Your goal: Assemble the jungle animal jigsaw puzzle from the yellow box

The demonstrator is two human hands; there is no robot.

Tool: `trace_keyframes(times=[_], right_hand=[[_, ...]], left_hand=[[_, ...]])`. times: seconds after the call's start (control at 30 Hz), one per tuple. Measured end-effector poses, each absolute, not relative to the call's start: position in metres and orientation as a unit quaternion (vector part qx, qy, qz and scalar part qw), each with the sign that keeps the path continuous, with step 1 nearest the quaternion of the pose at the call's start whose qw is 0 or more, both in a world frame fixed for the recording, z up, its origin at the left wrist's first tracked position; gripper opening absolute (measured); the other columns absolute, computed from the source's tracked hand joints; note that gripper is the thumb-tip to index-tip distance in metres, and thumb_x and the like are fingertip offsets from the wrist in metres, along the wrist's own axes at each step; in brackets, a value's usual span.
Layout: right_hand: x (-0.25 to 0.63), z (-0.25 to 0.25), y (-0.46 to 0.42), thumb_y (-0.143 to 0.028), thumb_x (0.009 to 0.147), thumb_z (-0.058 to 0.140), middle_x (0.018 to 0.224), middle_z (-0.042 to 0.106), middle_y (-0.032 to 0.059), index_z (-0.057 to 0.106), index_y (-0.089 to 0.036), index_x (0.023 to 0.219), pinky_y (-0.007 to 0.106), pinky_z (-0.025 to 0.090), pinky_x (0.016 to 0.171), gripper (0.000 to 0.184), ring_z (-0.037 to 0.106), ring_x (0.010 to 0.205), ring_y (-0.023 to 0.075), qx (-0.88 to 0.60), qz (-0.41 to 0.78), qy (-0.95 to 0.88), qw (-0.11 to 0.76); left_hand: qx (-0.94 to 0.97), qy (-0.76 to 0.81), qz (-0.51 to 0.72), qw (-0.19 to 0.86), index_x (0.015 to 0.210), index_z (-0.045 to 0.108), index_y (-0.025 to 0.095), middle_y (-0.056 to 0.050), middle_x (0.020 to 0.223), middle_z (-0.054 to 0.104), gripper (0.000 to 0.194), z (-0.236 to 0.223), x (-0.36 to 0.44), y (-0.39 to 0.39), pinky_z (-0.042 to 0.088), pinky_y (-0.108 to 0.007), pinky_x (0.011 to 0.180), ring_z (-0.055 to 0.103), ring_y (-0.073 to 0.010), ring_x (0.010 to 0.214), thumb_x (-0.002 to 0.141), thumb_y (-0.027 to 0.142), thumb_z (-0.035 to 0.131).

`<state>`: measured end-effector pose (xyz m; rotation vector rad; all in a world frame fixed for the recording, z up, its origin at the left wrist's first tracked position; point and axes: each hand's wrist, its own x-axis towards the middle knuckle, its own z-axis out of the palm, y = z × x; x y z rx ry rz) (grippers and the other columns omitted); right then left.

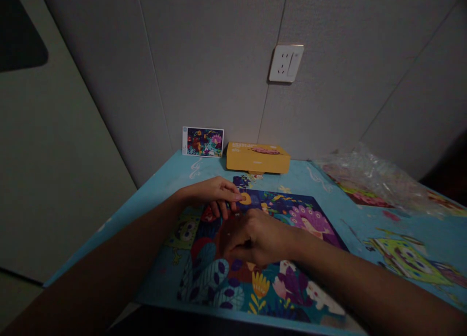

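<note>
A colourful jigsaw puzzle lies largely assembled in front of me, with flowers, leaves and a pink-haired figure on dark blue. Over its upper left part is my left hand, fingers slightly bent and apart, the thumb beside a yellow circle in the picture. My right hand is closed, its knuckles up and its fingers turned down onto the puzzle's left middle. Whatever those fingers grip, if anything, is hidden. Just beyond the puzzle's top edge lie a few loose puzzle pieces.
A picture card leans on the wall beside a yellow box. Crinkled clear plastic covers printed sheets at the right. The blue tablecloth has cartoon prints. A wall socket is above.
</note>
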<state>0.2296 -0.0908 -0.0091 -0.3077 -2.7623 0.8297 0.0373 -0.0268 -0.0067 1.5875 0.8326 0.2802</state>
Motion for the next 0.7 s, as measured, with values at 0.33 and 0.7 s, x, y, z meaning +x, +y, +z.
trace_keyframes(times=[0.33,0.7], right_hand=[[0.256,-0.013,-0.056,-0.02,0.079,0.059,0.068,0.071,0.0005,0.077,-0.021,0.08,0.024,0.034,0.054,0.018,0.057,0.055,0.0104,-0.291,0.166,-0.932,0.142],[0.263,-0.035,-0.011,-0.03,0.085,0.057,0.111,0.067,0.0146,0.069,-0.015,0.112,0.036,0.041,0.092,0.033,0.059,0.103,0.0263,-0.542,0.032,-0.814,0.209]], left_hand=[[0.69,0.476,0.362,0.408,0.083,0.066,0.013,0.0,0.061,0.061,0.025,-0.018,0.036,-0.008,0.038,-0.021,0.041,0.05,-0.0087,0.041,0.079,0.038,0.062],[0.861,0.458,0.189,0.117,0.123,0.064,0.033,-0.002,0.138,0.056,0.038,-0.042,0.041,0.001,0.028,-0.052,0.106,0.043,-0.0319,0.126,0.086,0.041,0.059]])
